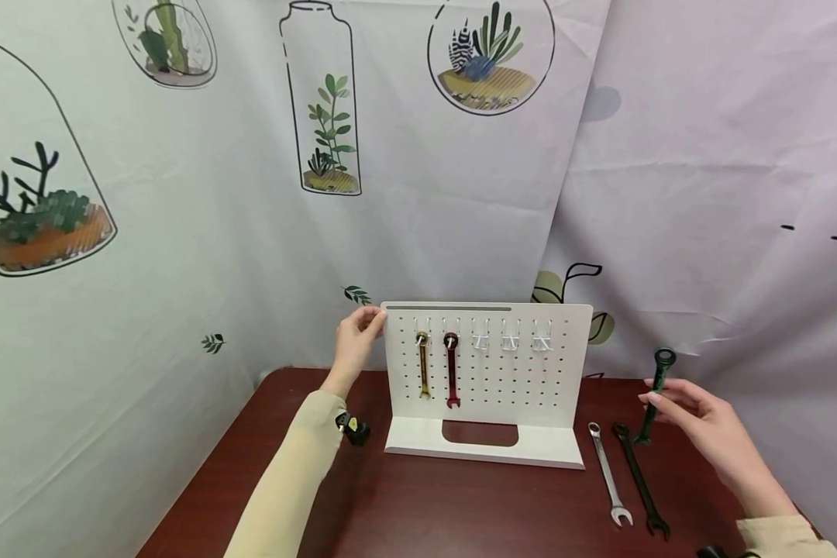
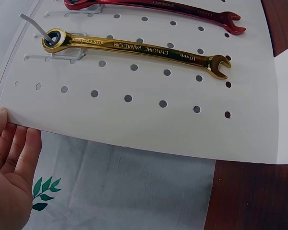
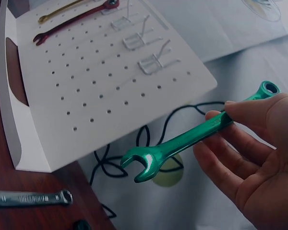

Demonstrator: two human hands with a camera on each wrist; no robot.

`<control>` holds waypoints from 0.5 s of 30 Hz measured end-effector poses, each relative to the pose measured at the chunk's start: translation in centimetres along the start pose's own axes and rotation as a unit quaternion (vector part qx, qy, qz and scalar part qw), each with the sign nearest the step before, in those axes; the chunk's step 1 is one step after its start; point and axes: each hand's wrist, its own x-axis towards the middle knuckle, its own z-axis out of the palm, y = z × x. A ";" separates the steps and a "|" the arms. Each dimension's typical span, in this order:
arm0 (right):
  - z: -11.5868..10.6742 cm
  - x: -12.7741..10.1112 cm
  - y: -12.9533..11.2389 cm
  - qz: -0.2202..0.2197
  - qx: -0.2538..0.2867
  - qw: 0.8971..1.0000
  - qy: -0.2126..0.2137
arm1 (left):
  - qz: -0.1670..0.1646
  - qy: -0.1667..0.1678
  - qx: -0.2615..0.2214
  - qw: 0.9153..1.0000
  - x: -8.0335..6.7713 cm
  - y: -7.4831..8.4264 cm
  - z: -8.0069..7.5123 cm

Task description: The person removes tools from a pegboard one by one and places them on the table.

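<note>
A white pegboard stand [image 1: 488, 372] stands upright on the table. My left hand [image 1: 356, 341] pinches its top left corner between thumb and fingers. On its two leftmost hooks hang a gold wrench [image 1: 423, 368] and a red wrench [image 1: 452, 372]. Right of the board, my right hand [image 1: 697, 422] holds a green wrench [image 3: 187, 139] between thumb and fingers, ring end up and open end down. A silver wrench [image 1: 605, 473] and a black wrench [image 1: 640, 480] lie on the table, nearest to that hand.
Three bare wire hooks [image 1: 511, 341] sit on the board right of the red wrench. The dark red table [image 1: 460, 511] runs to a printed curtain [image 1: 460, 232] behind. The stand's base [image 1: 418, 438] has a cutout and juts out forward.
</note>
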 end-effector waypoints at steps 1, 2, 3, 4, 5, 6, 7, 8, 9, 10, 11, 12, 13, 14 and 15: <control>-0.2 -0.1 0.1 0.004 -0.004 1.000 0.001 | 0.000 0.001 -0.001 1.000 0.0 0.0 0.0; -0.4 -0.2 0.3 0.009 -0.009 1.000 0.001 | 0.001 0.001 -0.001 1.000 0.0 0.0 -0.1; -0.6 -0.3 0.5 0.013 -0.014 1.000 0.002 | 0.001 0.001 -0.002 1.000 -0.1 0.0 -0.1; -0.8 -0.4 0.7 0.018 -0.021 1.000 0.000 | 0.001 0.001 -0.002 1.000 -0.1 0.0 -0.1; -1.0 -0.5 1.0 0.023 -0.025 0.999 -0.001 | 0.001 0.001 -0.003 1.000 -0.1 0.0 -0.1; -1.2 -0.6 1.2 0.026 -0.028 0.999 -0.002 | 0.001 0.001 -0.004 1.000 -0.1 0.0 -0.1; -1.4 -0.7 1.5 0.033 -0.031 0.999 -0.003 | 0.001 0.000 -0.005 1.000 -0.1 0.0 -0.1; -1.5 -0.8 1.8 0.037 -0.034 0.999 -0.005 | 0.001 0.000 -0.005 1.000 -0.1 0.0 -0.1; -1.6 -0.9 2.1 0.041 -0.035 0.999 -0.006 | 0.001 -0.001 -0.006 1.000 -0.1 0.0 -0.1; -1.7 -1.0 2.4 0.044 -0.036 0.998 -0.006 | 0.000 -0.001 -0.006 1.000 -0.1 0.1 -0.1; -1.7 -1.0 2.6 0.049 -0.036 0.998 -0.007 | 0.000 -0.001 -0.007 1.000 -0.1 0.1 -0.1; -1.8 -1.1 2.9 0.054 -0.036 0.998 -0.008 | -0.001 -0.002 -0.007 1.000 -0.1 0.1 -0.2; -1.8 -1.2 3.2 0.061 -0.036 0.997 -0.009 | -0.002 -0.003 -0.006 1.000 -0.1 0.1 -0.1; -1.8 -1.3 3.5 0.065 -0.036 0.997 -0.010 | -0.003 -0.003 -0.006 1.000 0.0 0.1 -0.1; -1.9 -1.4 3.7 0.073 -0.037 0.997 -0.012 | -0.005 -0.003 -0.005 1.000 0.0 0.2 0.0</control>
